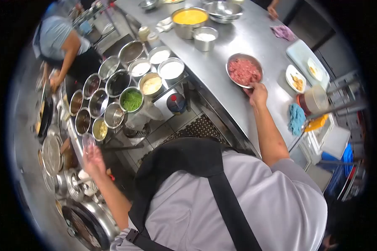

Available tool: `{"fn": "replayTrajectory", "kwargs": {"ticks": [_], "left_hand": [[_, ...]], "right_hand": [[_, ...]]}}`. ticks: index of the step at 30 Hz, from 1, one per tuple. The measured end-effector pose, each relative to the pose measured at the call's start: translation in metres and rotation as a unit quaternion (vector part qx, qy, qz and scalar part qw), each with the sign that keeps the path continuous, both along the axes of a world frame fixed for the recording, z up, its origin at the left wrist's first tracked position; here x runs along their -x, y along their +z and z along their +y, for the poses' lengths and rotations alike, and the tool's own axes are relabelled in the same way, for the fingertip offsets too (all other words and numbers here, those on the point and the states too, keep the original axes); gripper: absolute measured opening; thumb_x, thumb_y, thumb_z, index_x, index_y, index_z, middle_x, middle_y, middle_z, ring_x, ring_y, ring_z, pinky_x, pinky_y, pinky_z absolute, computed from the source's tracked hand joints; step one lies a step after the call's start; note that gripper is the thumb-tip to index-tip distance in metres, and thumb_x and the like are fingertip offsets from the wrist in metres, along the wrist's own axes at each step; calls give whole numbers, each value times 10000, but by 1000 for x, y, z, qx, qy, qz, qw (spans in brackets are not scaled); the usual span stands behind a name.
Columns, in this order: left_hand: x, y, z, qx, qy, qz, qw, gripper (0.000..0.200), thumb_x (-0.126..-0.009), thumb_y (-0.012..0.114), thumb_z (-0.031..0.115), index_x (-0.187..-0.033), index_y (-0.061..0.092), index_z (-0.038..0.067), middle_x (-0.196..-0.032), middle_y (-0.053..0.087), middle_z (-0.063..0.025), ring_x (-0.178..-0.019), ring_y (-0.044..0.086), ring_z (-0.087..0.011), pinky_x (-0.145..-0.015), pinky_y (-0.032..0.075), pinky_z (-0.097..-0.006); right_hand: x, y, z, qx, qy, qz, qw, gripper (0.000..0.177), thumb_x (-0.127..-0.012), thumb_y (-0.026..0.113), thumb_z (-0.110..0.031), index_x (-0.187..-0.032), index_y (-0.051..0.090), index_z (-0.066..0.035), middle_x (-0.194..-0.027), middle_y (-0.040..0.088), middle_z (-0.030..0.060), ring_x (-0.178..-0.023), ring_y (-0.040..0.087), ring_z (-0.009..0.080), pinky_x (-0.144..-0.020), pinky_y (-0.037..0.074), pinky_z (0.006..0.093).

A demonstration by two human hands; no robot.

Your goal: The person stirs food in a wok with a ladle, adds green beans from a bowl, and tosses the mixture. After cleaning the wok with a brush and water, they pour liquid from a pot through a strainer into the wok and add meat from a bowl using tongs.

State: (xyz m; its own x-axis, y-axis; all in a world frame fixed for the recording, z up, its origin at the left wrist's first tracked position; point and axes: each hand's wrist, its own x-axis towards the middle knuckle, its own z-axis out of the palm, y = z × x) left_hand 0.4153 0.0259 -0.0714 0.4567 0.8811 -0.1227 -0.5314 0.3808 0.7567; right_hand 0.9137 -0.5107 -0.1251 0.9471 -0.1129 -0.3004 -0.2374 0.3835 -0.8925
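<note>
On the steel counter [222, 83], a metal bowl [228, 75] holds raw minced meat [244, 71]. My right hand [258, 94] is closed on its near rim, arm stretched forward. Out to the left, my left hand [94, 161] is raised beside the rack of metal pots, its fingers smeared by motion. A clear, see-through thing [88, 140] overlaps its fingertips; I cannot tell whether the hand holds it. Nearest to that hand stands a small pot with pale yellow chopped pieces [100, 129]. Farther along is a pot of cut greens [132, 100].
A large pot of yellow liquid [190, 17] and a smaller pot of white stuff [205, 37] stand at the back. White dishes [296, 79], a blue cloth [296, 119] and a brown-filled tub [314, 100] lie right. Another person [63, 42] works at far left; another person's hand [272, 12] shows at top right.
</note>
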Motion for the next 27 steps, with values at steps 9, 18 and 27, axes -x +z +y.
{"fn": "replayTrajectory", "kwargs": {"ticks": [9,18,27], "left_hand": [[-71,41,-160,-6,-259,197,946,360,-951,595,118,-1291,517,28,-1160,619,-142,-924,667,-224,-767,593,-349],[101,64,-175,49,97,135,985,133,-932,630,112,-954,522,38,-970,599,-81,-889,657,-197,-706,634,-383],[291,46,-288,73,503,30,861,124,-856,563,-35,-835,498,69,-866,626,-110,-705,680,-227,-543,645,-406]], "right_hand": [[115,37,168,-70,403,11,912,195,-804,555,28,-990,583,-25,-893,642,62,-704,630,167,-579,525,294],[338,106,379,12,784,-5,621,172,-823,561,21,-973,629,-28,-795,635,9,-586,557,78,-519,429,208],[580,130,427,-92,950,-85,285,218,-962,610,-160,-1124,559,-22,-1085,596,48,-997,587,132,-783,556,295]]}}
